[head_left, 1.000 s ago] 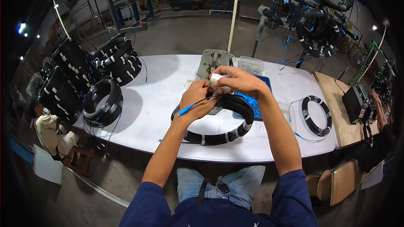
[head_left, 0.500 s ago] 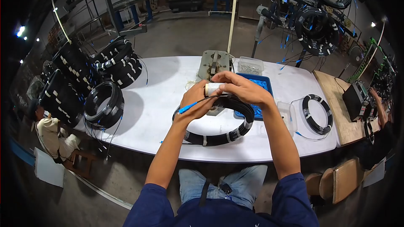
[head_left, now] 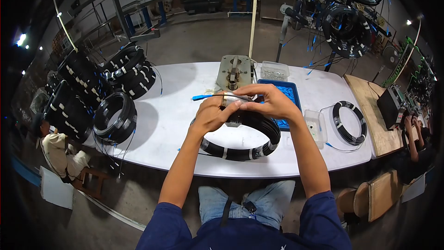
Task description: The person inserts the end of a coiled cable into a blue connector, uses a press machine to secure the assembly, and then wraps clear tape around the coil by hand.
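Observation:
Between my hands is a small white roll (head_left: 235,103), perhaps tape or film, above the near side of a metal fixture. My left hand (head_left: 211,112) is closed round its left end. My right hand (head_left: 273,102) pinches it from the right, thumb on its face. A thin black cable end with a blue connector (head_left: 201,97) runs over the roll and sticks out to the left, above my left knuckles. Below my hands a black cable coil (head_left: 240,153) with white bands rests on the white table (head_left: 175,115); my hands hide its far side.
The metal fixture (head_left: 235,71) stands behind my hands. A blue tray (head_left: 292,93) of blue parts and clear boxes (head_left: 274,70) lie to the right. Another coil (head_left: 349,122) is further right. Several stacked coils (head_left: 115,118) fill the left end. People sit at both sides.
The blue connector has swung up and now points level to the left. My hands have turned the roll, and my right thumb now lies across it.

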A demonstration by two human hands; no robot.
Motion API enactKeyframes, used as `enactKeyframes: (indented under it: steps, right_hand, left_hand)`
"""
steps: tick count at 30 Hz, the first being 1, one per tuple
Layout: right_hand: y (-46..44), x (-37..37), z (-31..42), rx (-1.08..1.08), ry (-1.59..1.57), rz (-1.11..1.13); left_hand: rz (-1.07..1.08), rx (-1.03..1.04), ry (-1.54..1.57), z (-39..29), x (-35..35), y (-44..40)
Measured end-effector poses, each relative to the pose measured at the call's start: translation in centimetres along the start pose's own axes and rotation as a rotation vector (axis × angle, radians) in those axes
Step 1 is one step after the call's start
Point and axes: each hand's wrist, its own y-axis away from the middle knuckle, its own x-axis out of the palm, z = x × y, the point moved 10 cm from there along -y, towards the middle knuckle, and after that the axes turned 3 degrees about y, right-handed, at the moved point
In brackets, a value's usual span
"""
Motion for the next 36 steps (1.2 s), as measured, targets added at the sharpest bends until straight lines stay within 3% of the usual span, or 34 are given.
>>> enactKeyframes:
  steps: [2,3,5,6,9,13,18,21,27,29,33,35,36]
  right_hand:
    - [0.0,0.1,-2.4,0.097,-0.263,0.013]
    - [-0.3,0.0,-2.5,0.095,-0.262,0.012]
    - [-0.2,-1.5,-4.7,0.290,-0.130,-0.123]
    - [-0.4,-2.1,-3.2,0.158,0.022,-0.225]
    - [0.4,-2.6,-0.8,0.046,0.099,-0.359]
    - [1.2,-1.7,1.6,-0.046,0.168,-0.182]
    - [1.1,-2.1,0.1,0.006,0.120,-0.234]
    - [0.9,-2.3,-0.5,-0.024,0.246,-0.269]
    - [0.3,-0.6,-1.3,0.021,0.177,-0.016]
    - [0.0,0.4,0.0,-0.019,0.359,0.079]
    - [-1.2,0.6,-0.6,0.072,0.430,0.120]
    - [-1.5,0.3,-1.2,0.118,0.373,0.138]
    - [-1.5,-0.2,-1.8,0.134,0.398,0.126]
  left_hand:
    - [0.018,-0.024,-0.021,0.6,0.2,0.0]
    - [0.037,-0.050,-0.040,1.1,0.5,0.1]
    - [-0.067,0.009,0.011,0.6,0.0,0.2]
    - [-0.050,-0.017,-0.019,0.8,0.2,0.1]
    - [0.015,-0.048,-0.079,0.5,0.6,-0.1]
    - [-0.043,-0.036,-0.027,0.7,0.4,-0.2]
    - [-0.044,-0.041,-0.056,1.1,0.4,-0.7]
    - [-0.056,-0.017,-0.034,0.4,0.4,-0.4]
    - [-0.075,-0.045,-0.061,0.8,0.2,-0.4]
    - [-0.055,-0.052,-0.054,1.1,0.4,-0.5]
    - [-0.041,-0.089,-0.102,0.6,0.3,-0.1]
    - [-0.052,0.123,-0.123,-1.0,0.3,0.1]
    - [0.038,0.094,-0.120,-0.5,0.7,0.1]
